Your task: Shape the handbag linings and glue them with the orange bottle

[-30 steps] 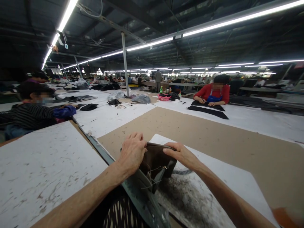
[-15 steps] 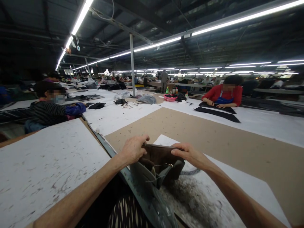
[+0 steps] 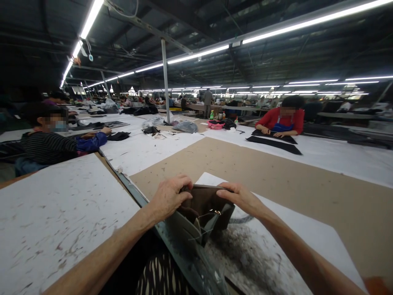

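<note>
In front of me a small grey-green bag with a dark brown lining stands open at the top, at the edge of the table. A gold-coloured metal fitting and a thin pale thread or wire show at its mouth. My left hand is closed on the bag's left upper corner, its thumb and fingers curled over the rim. On the right, my right hand pinches the far rim, with the thumb inside against the lining. The bag's underside is out of sight.
Under the bag lies a stained white sheet on brown board. A co-worker in red handles black pieces across the table. Another in stripes sits at the left. A post rises beyond, near plastic bags.
The whole view has shifted slightly left. My left fingers have curled further over the bag's corner. My right hand keeps hold of the rim. The striped co-worker's hand now shows above the blue cloth.
</note>
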The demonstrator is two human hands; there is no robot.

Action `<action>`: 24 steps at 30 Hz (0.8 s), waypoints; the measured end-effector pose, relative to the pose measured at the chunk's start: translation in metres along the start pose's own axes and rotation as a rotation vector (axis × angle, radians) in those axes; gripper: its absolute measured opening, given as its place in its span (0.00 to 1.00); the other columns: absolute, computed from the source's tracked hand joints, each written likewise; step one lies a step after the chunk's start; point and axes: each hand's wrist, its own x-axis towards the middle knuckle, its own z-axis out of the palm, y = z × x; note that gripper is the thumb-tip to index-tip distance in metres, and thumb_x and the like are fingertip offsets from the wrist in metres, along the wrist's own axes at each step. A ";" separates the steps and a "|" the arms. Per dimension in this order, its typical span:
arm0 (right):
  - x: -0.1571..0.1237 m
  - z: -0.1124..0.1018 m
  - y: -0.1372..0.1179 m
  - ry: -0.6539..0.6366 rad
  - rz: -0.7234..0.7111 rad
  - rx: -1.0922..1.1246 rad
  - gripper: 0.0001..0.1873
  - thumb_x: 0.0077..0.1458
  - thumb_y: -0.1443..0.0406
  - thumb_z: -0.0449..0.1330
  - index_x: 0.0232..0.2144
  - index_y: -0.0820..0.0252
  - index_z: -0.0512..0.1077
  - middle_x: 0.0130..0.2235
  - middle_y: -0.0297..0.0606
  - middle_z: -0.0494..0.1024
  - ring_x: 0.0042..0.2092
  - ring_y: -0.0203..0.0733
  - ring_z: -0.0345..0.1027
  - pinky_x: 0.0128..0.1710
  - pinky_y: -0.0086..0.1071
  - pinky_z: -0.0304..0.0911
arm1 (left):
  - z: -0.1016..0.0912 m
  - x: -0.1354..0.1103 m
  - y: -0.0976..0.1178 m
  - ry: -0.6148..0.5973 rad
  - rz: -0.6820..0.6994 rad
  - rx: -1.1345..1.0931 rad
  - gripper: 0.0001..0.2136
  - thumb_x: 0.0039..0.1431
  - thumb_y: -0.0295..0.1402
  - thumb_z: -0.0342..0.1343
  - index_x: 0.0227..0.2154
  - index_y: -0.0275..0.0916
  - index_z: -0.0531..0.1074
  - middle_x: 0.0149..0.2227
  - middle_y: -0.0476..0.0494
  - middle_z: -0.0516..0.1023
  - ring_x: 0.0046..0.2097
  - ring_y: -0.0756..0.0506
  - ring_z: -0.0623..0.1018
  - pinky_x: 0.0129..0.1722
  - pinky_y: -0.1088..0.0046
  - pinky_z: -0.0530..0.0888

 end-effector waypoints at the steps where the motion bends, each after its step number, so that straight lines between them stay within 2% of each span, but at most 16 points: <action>1: 0.000 0.000 0.000 0.002 0.002 -0.001 0.16 0.51 0.55 0.53 0.31 0.60 0.71 0.28 0.34 0.70 0.32 0.40 0.62 0.32 0.30 0.58 | 0.001 0.000 0.000 0.007 0.016 -0.002 0.04 0.48 0.28 0.53 0.28 0.40 0.65 0.34 0.54 0.70 0.38 0.50 0.68 0.36 0.76 0.61; 5: -0.003 0.001 -0.001 0.007 0.002 -0.003 0.16 0.51 0.54 0.53 0.32 0.61 0.71 0.28 0.34 0.70 0.31 0.39 0.62 0.32 0.29 0.58 | 0.006 0.002 -0.001 0.001 0.002 0.027 0.01 0.49 0.28 0.53 0.26 0.39 0.67 0.33 0.52 0.70 0.37 0.50 0.68 0.35 0.76 0.60; 11: -0.003 0.002 -0.001 0.027 -0.008 -0.032 0.16 0.52 0.55 0.51 0.30 0.61 0.70 0.27 0.33 0.69 0.31 0.37 0.61 0.30 0.28 0.55 | 0.008 0.003 -0.001 0.016 -0.026 0.104 0.05 0.52 0.32 0.50 0.24 0.38 0.66 0.30 0.52 0.70 0.35 0.50 0.67 0.33 0.75 0.58; 16: -0.004 0.002 -0.004 0.035 -0.014 -0.071 0.16 0.53 0.55 0.50 0.31 0.60 0.71 0.27 0.33 0.69 0.30 0.37 0.60 0.30 0.28 0.54 | 0.010 0.005 0.003 0.030 -0.084 0.205 0.05 0.49 0.30 0.49 0.21 0.37 0.63 0.26 0.51 0.68 0.31 0.50 0.66 0.29 0.75 0.55; 24: -0.006 0.005 -0.008 0.096 0.013 -0.180 0.17 0.54 0.55 0.49 0.27 0.61 0.69 0.24 0.31 0.67 0.27 0.35 0.58 0.28 0.28 0.52 | 0.012 0.008 0.001 0.057 -0.088 0.204 0.05 0.47 0.30 0.49 0.20 0.37 0.64 0.25 0.50 0.68 0.30 0.50 0.65 0.28 0.75 0.55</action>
